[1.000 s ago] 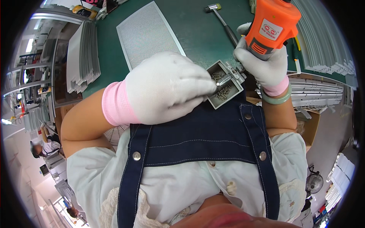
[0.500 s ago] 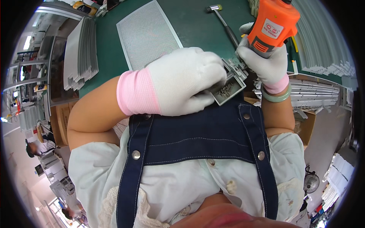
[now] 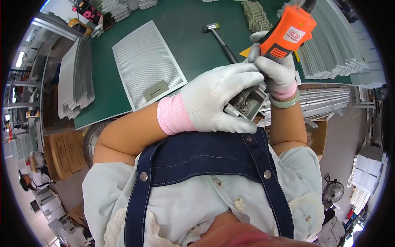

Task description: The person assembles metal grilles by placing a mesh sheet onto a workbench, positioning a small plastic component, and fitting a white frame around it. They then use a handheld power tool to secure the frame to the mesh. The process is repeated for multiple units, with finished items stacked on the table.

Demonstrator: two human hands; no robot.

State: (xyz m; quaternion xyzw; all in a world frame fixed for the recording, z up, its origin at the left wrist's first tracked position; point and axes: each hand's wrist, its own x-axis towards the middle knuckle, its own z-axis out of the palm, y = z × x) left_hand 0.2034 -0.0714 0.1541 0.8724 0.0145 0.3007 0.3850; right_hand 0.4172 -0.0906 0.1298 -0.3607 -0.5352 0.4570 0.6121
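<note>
My left hand [image 3: 218, 94], in a white glove with a pink cuff, spans a small grey metal box [image 3: 258, 102] at the table's near edge. Its fingers arch over the far side and its thumb lies along the near side, gripping the box. Small screws [image 3: 244, 108] lie loose inside; the glove hides part of the box. Gloved too, my right hand [image 3: 277, 70] is closed around an orange electric screwdriver [image 3: 290, 35], held upright beyond the box. A white-framed mesh panel [image 3: 144, 61] lies to the left, with a slotted beige plate [image 3: 156, 90] at its near end.
A hammer [image 3: 222, 43] lies on the green table [image 3: 183, 37]. Stacked pale strips stand at the left [image 3: 78, 78] and right [image 3: 329, 45]. Beige parts [image 3: 255, 16] sit at the back. Cardboard boxes [image 3: 63, 152] and a fan [image 3: 333, 192] stand below table level.
My left fingers have spread from a bunched pose over the screws to span the box. The screwdriver has shifted slightly left and down in view. The slotted plate has come into sight.
</note>
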